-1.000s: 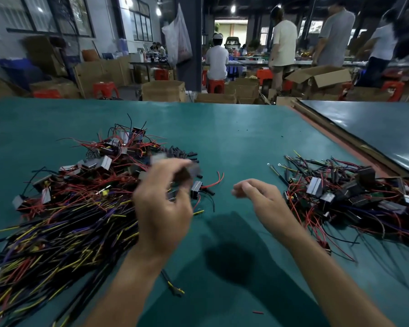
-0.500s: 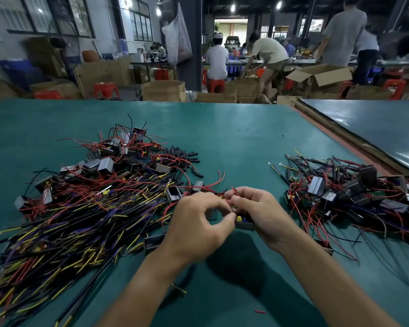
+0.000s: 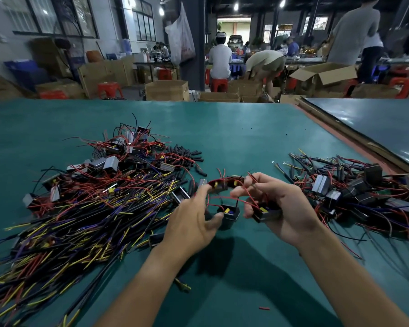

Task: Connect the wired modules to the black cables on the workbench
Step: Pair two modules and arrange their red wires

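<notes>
Since 0.5 s ago both hands lifted apart over workbench (image 3: pixel 246 128). Left hand (image 3: pixel 194 223) pinches one wired module (image 3: pixel 219 185); right hand (image 3: pixel 283 208) grips several modules (image 3: pixel 262 212). Black cables (image 3: pixel 85 223) lie left of hands, none joined yet

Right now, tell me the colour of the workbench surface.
Teal green workbench surface, seen in the head view, the only one.

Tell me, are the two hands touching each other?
Apart. The head view shows green bench and a small black module with red wires in the gap between the left hand and the right hand; their fingertips don't meet.
</notes>
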Tool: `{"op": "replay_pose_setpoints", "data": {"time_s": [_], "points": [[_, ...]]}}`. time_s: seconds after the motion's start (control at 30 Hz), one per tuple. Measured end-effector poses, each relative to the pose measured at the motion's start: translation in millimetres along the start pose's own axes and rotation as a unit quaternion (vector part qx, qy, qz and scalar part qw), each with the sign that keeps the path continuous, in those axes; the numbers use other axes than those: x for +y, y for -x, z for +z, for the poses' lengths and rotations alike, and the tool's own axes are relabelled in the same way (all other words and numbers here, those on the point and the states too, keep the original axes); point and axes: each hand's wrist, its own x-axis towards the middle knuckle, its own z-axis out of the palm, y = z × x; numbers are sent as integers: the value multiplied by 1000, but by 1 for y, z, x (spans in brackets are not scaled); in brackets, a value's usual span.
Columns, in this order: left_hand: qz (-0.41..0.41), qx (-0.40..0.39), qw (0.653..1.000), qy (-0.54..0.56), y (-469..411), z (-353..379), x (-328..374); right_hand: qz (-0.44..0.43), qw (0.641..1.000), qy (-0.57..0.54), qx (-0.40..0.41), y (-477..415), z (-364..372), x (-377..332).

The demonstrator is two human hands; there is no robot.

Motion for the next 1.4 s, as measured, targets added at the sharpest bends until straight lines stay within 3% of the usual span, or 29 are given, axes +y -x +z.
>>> {"op": "replay_pose_setpoints", "data": {"time_s": [0.13,0.23,0.43,0.7,0.8,0.87,0.97,1.13,1.3,1.4], "points": [[-31,-1,998,53,-2,2,-1,54,995,6,-84,3,-1,0],[-8,-18,998,63,-1,5,-1,90,984,67,-138,5,-2,1],[-4,-48,996,69,3,9,9,98,970,83,-206,6,-7,2],[-85,-51,987,123,0,9,11,39,998,30,-36,4,-24,-13],[-80,-47,989,114,2,7,13,67,996,55,35,2,-30,-14],[-72,-52,989,122,4,7,14,81,985,137,71,2,-35,-12],[-55,-50,988,135,5,7,16,144,954,262,27,7,-40,-12],[-29,-8,994,105,2,2,15,261,926,263,-69,10,-38,-13],[-21,-7,996,83,2,-2,14,173,926,335,16,9,-38,-10],[-3,-22,997,77,2,-2,15,148,929,339,24,9,-39,-10]]}}
